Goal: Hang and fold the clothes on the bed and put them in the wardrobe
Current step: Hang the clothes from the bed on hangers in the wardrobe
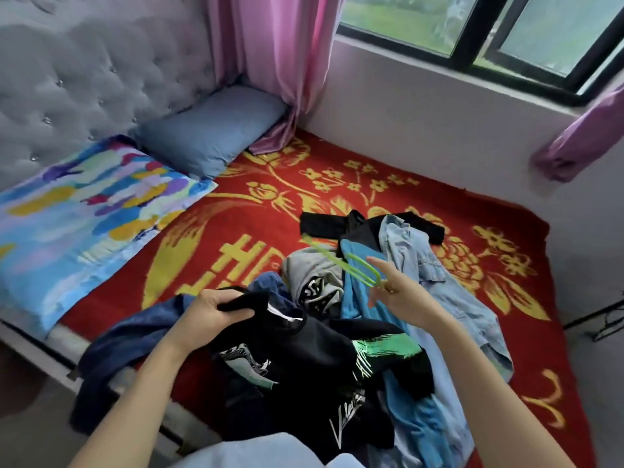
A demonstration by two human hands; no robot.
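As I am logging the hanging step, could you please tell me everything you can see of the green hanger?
The green hanger is a thin, bright lime frame, plastic by its look, and motion-blurred. The right hand holds one end in its grip; the rest slants up and left in the air above the clothes pile, touching nothing else that I can tell. Its hook cannot be made out. The left hand is apart from it, holding a black T-shirt.

Single head-worn wide-angle view: looks forward, down onto bed (pixel 270 204); fingers (pixel 380 267) near lens; window (pixel 472 28) far beyond fingers.
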